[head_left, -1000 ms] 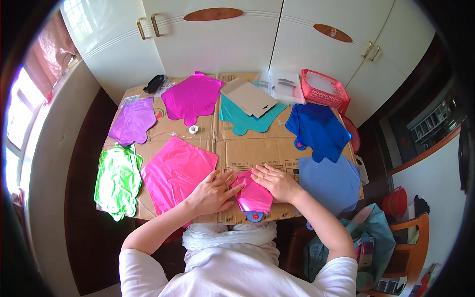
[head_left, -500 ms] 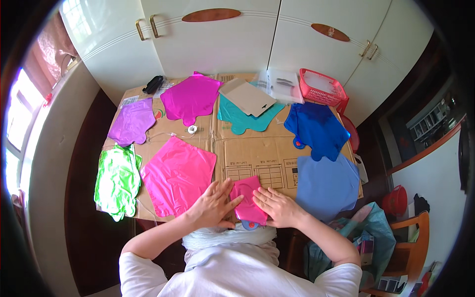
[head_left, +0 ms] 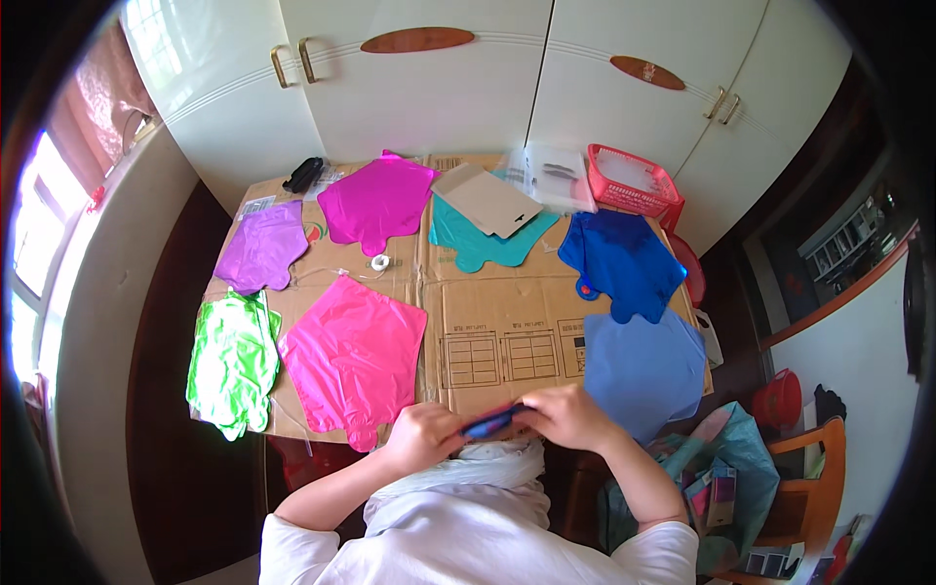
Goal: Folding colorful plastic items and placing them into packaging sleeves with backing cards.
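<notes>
At the near edge of the cardboard, my left hand (head_left: 421, 436) and my right hand (head_left: 564, 417) pinch a folded foil balloon (head_left: 490, 423) from either side. It is tilted up, so a dark blue face and a strip of pink show between my fingers. To the left of it lies a stack of flat pink foil balloons (head_left: 353, 356), its tab hanging near my left wrist. A pale blue stack (head_left: 644, 369) rests beyond my right hand, partly under a dark blue foil stack (head_left: 624, 261).
Cardboard (head_left: 487, 304) covers the table. Around it lie green (head_left: 232, 361), purple (head_left: 260, 246), magenta (head_left: 380, 203) and teal (head_left: 485, 246) foil stacks, a beige card (head_left: 485, 198), a white ribbon roll (head_left: 380, 262) and a red basket (head_left: 634, 185). A bag (head_left: 741, 468) hangs by a wooden chair (head_left: 822, 487).
The pink folded balloon lay flat under my spread hands. Now both hands have closed on it and lifted it toward me, turning up its blue face.
</notes>
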Tool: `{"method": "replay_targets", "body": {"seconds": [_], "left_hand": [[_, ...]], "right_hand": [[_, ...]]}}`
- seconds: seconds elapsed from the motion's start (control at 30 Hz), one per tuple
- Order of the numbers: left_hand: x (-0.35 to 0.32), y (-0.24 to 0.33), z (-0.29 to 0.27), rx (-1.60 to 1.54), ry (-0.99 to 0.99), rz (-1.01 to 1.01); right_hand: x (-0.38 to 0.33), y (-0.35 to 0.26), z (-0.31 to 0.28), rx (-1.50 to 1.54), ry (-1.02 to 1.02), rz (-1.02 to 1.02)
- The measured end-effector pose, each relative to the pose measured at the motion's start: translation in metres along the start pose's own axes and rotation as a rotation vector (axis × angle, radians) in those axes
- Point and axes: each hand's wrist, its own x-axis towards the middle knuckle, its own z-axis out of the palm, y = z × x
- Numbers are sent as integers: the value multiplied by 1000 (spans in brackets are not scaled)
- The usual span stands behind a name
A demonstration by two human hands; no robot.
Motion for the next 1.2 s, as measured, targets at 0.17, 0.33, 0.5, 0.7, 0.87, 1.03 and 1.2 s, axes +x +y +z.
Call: {"method": "replay_targets", "body": {"seconds": [0.17, 0.33, 0.5, 0.7, 0.87, 1.03, 1.2], "left_hand": [[5, -13, 5, -584, -34, -572], [17, -21, -1, -879, 52, -690], [33, -34, -7, -373, -63, -628], [49, -72, 12, 123, 62, -178], [49, -63, 20, 214, 158, -170], [57, -55, 15, 8, 10, -435], [53, -68, 17, 91, 30, -254]], "right_hand": [[13, 6, 6, 422, 162, 303], [23, 10, 9, 272, 170, 229], [47, 24, 2, 259, 59, 320], [83, 66, 7, -122, 83, 84], [88, 81, 14, -43, 170, -18], [85, 87, 15, 23, 229, -38], [88, 97, 12, -45, 119, -139]]}}
